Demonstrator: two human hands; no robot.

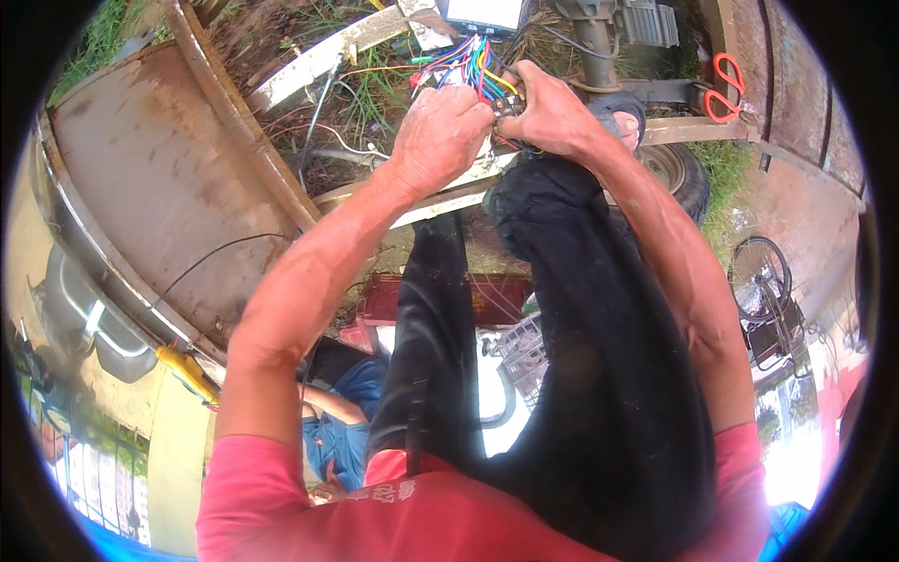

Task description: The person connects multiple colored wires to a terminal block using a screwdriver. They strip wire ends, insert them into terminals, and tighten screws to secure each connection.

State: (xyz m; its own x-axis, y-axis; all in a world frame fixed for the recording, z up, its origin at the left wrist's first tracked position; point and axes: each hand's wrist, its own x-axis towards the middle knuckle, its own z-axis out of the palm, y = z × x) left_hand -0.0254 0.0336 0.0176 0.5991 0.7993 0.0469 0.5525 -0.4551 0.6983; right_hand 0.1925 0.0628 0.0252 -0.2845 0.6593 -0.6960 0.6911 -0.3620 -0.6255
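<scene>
A bundle of coloured wires (476, 67), blue, red, yellow and green among them, runs down from a box with a bright top and dark side (484, 17). Both hands meet at the lower end of this bundle. My left hand (444, 126) is closed with its fingers curled down; whatever its fingertips pinch is hidden. Between the hands sits a small dark terminal block (507, 105). My right hand (551, 110) grips that block from the right, thumb and fingers around it. The ends of several wires disappear behind my fingers.
A rusty metal frame (253, 131) with a panel stands on the left. Red scissor handles (723, 89) stick up at the right, above a wheel (670, 173). A yellow tool (187, 375) lies at lower left. Another person in blue (339, 440) is below. A bicycle (763, 290) stands right.
</scene>
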